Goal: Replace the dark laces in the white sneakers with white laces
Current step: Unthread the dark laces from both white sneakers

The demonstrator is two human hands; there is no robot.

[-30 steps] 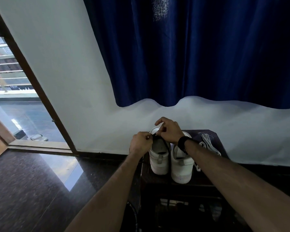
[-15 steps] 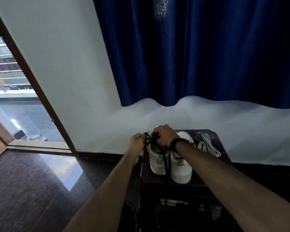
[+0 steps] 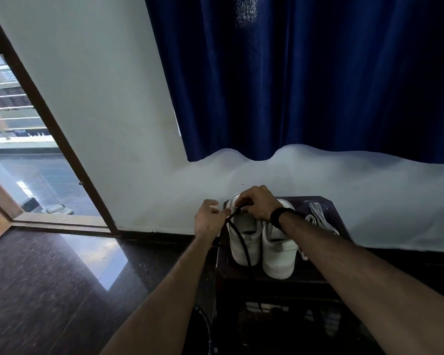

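Observation:
Two white sneakers stand side by side on a dark stand, heels toward me. My right hand sits over the toe end of the left sneaker and pinches the dark lace, which trails down over that shoe and past the stand's front edge. My left hand is at the left side of the same shoe, fingers curled at the lace near the eyelets; its grip is partly hidden. The right sneaker is untouched. White laces lie on the stand to the right.
A white wall and a dark blue curtain rise right behind the stand. A glass door with a brown frame is at the left. The floor is dark polished stone. Shelves under the stand hold dim items.
My right hand has lifted slightly and drawn the dark lace out further, so a longer length now hangs over the left sneaker. My left hand stays at the shoe's left side.

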